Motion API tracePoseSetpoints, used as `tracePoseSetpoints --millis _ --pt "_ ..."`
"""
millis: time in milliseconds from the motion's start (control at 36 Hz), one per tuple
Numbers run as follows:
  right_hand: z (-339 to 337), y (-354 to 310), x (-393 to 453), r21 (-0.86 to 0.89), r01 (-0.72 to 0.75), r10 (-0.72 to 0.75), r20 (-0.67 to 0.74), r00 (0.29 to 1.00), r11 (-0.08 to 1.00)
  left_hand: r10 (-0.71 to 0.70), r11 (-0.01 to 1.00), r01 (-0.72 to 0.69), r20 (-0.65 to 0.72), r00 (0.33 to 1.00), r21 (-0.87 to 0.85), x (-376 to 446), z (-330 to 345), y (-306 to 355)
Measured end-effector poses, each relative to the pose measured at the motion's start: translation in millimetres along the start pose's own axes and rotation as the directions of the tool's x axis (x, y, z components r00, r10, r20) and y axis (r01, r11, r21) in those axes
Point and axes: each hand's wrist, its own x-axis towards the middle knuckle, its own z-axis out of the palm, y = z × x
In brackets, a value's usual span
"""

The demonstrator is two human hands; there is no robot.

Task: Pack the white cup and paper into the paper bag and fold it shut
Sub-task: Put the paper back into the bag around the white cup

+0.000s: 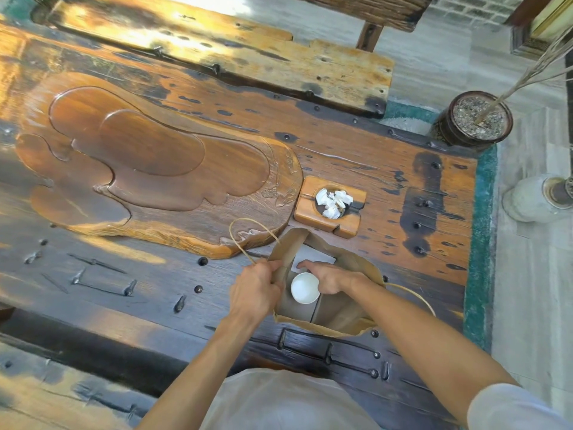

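Observation:
A brown paper bag (350,262) stands open on the dark wooden table (387,187), near its front edge. My left hand (254,290) pinches the bag's left rim and holds the mouth apart. My right hand (328,276) reaches down into the bag and grips the white cup (304,288), which sits upright inside with its mouth facing up. A white sheet of paper (313,257) lies inside the bag beyond my right hand, partly hidden by it. The bag's twine handles loop out at the left (245,234) and right (415,294).
A small wooden ashtray block (310,209) holding crumpled white tissue (333,201) sits just behind the bag. A large carved wooden tea tray (155,169) fills the table's left middle. A bench (248,57) runs along the far side. A dark planter pot (477,119) stands on the floor at right.

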Motion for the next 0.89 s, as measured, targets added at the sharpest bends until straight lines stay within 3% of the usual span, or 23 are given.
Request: tracePoseSetpoints --millis 306,667,750,833,889 --pt "-22 3 -19 -0.005 -0.121 0.121 0.035 0.992 0.993 0.046 0.999 -0.046 0.02 0.999 0.011 -3 5 7" --pt "-50 -7 -85 0.347 -0.077 0.159 -0.217 0.963 0.935 0.104 0.994 -0.104 -0.001 0.995 0.026 -7 3 15" --pt "-49 -6 -96 0.516 -0.066 0.231 -0.261 0.937 0.854 0.127 0.992 -0.127 -0.001 0.992 0.01 -8 4 16" --pt "-45 -7 -109 0.801 -0.025 0.336 -0.222 0.915 0.598 0.149 0.989 -0.149 0.004 0.989 -0.009 -9 4 17" --pt "-43 -11 -126 0.892 0.006 0.359 -0.188 0.914 0.452 0.156 0.988 -0.156 0.007 0.988 -0.012 -11 4 18"
